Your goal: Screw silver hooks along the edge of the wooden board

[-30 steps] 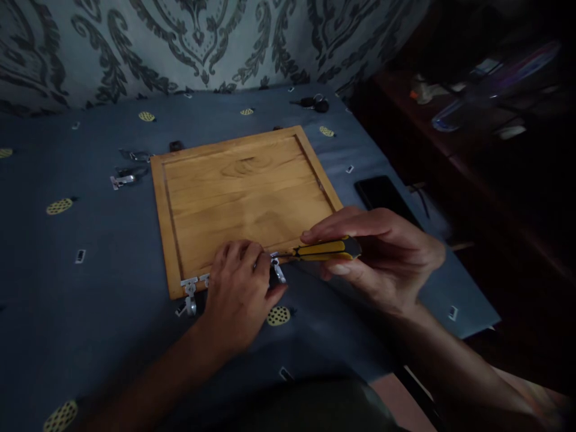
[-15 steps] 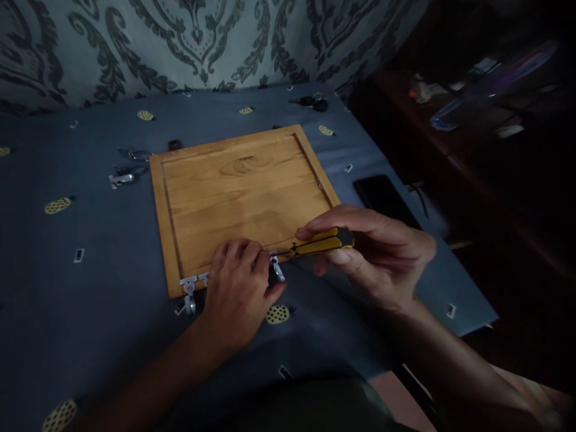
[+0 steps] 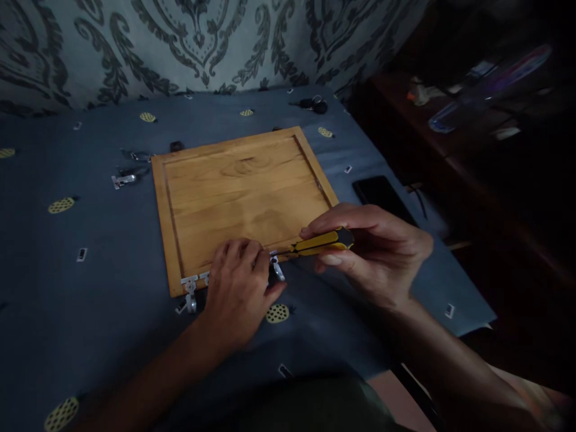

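The right hand (image 3: 382, 252) is clamped on a yellow-and-black screwdriver (image 3: 321, 241), whose thin shaft points toward the left hand (image 3: 238, 288). Its tip is at a small silver metal fitting (image 3: 279, 271) just beside the left hand's forefinger — too small to tell whether they touch. The left hand lies over the near edge of a flat, framed, light-brown wooden panel (image 3: 243, 192), fingers together; whether it grips anything beneath is hidden. The panel rests beyond both hands on a worktop (image 3: 112, 240) covered in dark-blue, pineapple-printed cloth. Left of the left hand — at the panel's near corner — sits a silver metal hinge (image 3: 190, 291). A flat black phone (image 3: 382, 197) lies just beyond the right hand.
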Tool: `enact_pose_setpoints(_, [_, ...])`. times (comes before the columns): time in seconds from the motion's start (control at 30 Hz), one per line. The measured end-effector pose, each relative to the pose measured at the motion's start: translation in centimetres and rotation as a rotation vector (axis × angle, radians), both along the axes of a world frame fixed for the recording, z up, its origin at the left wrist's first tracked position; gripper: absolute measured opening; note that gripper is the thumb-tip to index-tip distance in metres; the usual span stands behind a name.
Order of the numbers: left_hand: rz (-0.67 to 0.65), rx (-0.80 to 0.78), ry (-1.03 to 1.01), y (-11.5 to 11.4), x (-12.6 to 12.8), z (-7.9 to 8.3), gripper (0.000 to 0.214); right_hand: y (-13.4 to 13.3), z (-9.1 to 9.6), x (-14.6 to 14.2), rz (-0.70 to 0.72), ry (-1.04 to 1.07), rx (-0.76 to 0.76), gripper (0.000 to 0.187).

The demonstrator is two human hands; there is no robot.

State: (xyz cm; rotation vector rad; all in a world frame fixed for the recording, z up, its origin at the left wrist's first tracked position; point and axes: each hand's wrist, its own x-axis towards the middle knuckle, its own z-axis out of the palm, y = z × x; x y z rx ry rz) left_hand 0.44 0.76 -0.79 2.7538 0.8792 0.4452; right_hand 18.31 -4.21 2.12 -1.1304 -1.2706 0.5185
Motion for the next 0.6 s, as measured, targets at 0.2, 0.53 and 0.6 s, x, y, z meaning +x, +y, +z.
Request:
enact_pose_setpoints(0.2, [0.001, 0.001, 0.0, 0.02, 0.01, -0.02, 0.028, -0.13, -0.1, 0.06, -0.014, -0.016, 0.019, 0.022])
enact_pose_setpoints(0.53, [-0.002, 0.001, 0.002, 0.0, -0.08, -0.09, 0.03, -0.23, 0.14, 0.08, -0.107, 0.077, 0.091, 0.018])
enact_pose_setpoints(0.6, [-0.005, 0.005, -0.002, 0.01, -0.09, -0.11, 0.031, -0.09, 0.03, 0.0, -0.074, 0.05, 0.091, 0.019])
